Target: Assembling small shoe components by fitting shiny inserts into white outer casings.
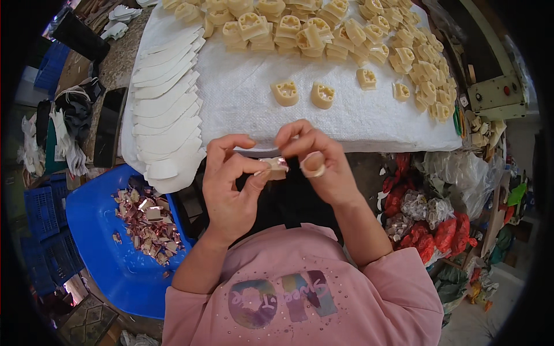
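Note:
My left hand [231, 193] pinches a small cream moulded piece [277, 168] between thumb and forefinger, in front of the table's near edge. A shiny pinkish bit [283, 163] shows at that piece's right end. Just right of it is my right hand [323, 158], its fingers bent and apart, with no thing visible in them. A pale band wraps the right thumb. Beyond my hands, two cream moulded pieces [285, 93] [323, 96] with hollowed tops stand side by side on the white woven cloth [231, 115].
Heaps of similar cream pieces [306, 34] cover the table's far and right sides. Overlapping white curved pieces [167, 109] line its left edge. A blue basin [98, 230] at lower left holds shiny pinkish scraps [150, 222]. Red and clear plastic bags [427, 230] lie at right.

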Motion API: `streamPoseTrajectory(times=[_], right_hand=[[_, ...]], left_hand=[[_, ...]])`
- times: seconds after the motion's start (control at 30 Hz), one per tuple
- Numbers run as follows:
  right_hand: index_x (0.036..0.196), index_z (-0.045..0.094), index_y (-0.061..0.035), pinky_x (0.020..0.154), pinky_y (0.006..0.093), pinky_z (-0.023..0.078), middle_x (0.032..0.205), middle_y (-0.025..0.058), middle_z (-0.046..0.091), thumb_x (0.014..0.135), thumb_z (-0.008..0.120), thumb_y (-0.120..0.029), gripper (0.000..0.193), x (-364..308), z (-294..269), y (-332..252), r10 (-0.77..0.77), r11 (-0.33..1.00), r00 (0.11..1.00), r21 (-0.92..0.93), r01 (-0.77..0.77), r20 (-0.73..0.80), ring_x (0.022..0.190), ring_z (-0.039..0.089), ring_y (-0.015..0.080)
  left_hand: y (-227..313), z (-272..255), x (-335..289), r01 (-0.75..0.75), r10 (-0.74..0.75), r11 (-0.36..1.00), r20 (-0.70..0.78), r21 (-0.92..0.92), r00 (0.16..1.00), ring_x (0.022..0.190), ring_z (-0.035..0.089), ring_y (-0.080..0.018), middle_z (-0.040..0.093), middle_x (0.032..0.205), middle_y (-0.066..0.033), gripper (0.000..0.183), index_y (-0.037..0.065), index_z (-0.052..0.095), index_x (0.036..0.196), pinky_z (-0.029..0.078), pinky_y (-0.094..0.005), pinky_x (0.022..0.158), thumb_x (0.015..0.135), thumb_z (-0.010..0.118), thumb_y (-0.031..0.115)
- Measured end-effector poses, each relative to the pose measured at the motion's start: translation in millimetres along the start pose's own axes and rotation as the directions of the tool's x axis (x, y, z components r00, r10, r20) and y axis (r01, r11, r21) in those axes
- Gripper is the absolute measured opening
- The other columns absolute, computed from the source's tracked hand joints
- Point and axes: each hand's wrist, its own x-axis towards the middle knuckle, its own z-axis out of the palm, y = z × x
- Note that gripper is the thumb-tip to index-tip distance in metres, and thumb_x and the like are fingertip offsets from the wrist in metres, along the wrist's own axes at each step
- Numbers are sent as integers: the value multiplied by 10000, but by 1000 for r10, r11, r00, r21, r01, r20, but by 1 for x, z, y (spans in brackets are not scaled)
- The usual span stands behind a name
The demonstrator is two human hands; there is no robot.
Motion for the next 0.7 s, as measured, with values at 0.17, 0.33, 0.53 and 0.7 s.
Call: streamPoseTrajectory(times=[0.17, 0.33, 0.53, 0.7], right_hand=[[1168, 532, -31, 805, 320, 481, 963, 74, 618, 781, 721, -113, 438, 10, -13, -16, 461, 861, 869, 144, -487, 180, 898, 590, 158], [1156, 538, -43, 805, 322, 484, 933, 66, 645, 701, 757, -86, 507, 9, -11, -16, -12, 963, 993, -265, 42, 114, 877, 617, 172], [1126, 553, -71, 797, 316, 486, 964, 75, 637, 658, 758, -65, 511, 2, -3, -9, -82, 903, 985, -406, 138, 151, 892, 626, 213], [1101, 580, -102, 886, 349, 348, 1056, 58, 538, 701, 717, -101, 423, -2, 9, -1, -234, 794, 962, -544, 272, 139, 996, 422, 266]], left_hand=[[-5, -4, 0, -330, 319, 920, 87, 209, 944, 948, 463, -229, 477, 1070, -108, 168, 74, 649, 848, 401, -339, 801, 706, 723, 23], [-7, -10, -5, -285, 272, 954, 127, 94, 954, 964, 478, -224, 474, 1126, -128, 281, 61, 635, 1093, 410, -331, 819, 825, 634, 146], [3, 3, -1, 509, -297, 684, 438, -522, 849, 909, 513, -133, 472, 1137, -119, 572, -24, 243, 1380, 430, -261, 775, 936, 396, 301], [2, 16, -10, 397, -296, 753, 267, -526, 917, 894, 516, -126, 478, 1077, -97, 481, -7, 264, 1330, 441, -262, 779, 939, 367, 255]])
